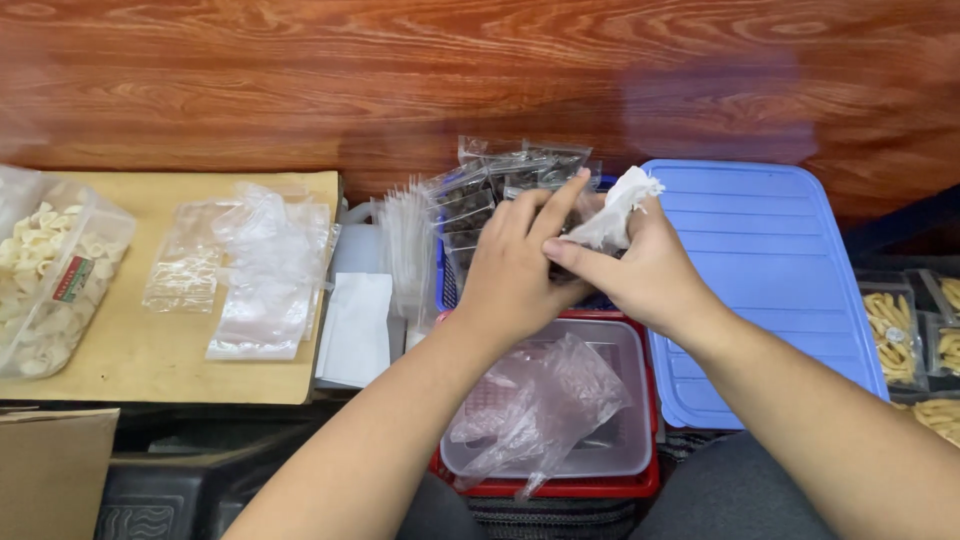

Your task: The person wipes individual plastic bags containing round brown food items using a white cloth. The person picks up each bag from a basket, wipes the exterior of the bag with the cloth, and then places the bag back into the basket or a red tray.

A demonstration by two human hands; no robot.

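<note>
two hands meet over the middle of the scene, above a red basket (640, 487) that holds a clear tub (625, 400) with a crumpled film bag (545, 410) in it. the right hand (640, 275) pinches a small white bag (622, 212) between thumb and fingers, closed on it. the left hand (515, 270) lies against the right one, its fingers narrowed toward the same bag; i cannot tell whether they grip it or only touch it.

the white bag looks very light, soft and limp, thin film that crumples and slides between fingertips. it seems not fragile, though it would tear if pulled hard. i judge the best hold is a pinch at the edge or mouth, one hand on each side, since the body gives nothing stiff to grasp.

its long axis runs on a slant, from the hands up and to the right, and the loose bunched end points away from the person toward the blue lid (770, 290).

just behind the hands stands a stack of small dark packets (490, 190), with upright clear bags (405, 245) beside it. farther left, on a board (130, 360), lie flat clear sleeves (265, 265) and a box of pale shell snacks (45, 275). at the right edge sit packs of yellow sticks (890, 335).
</note>
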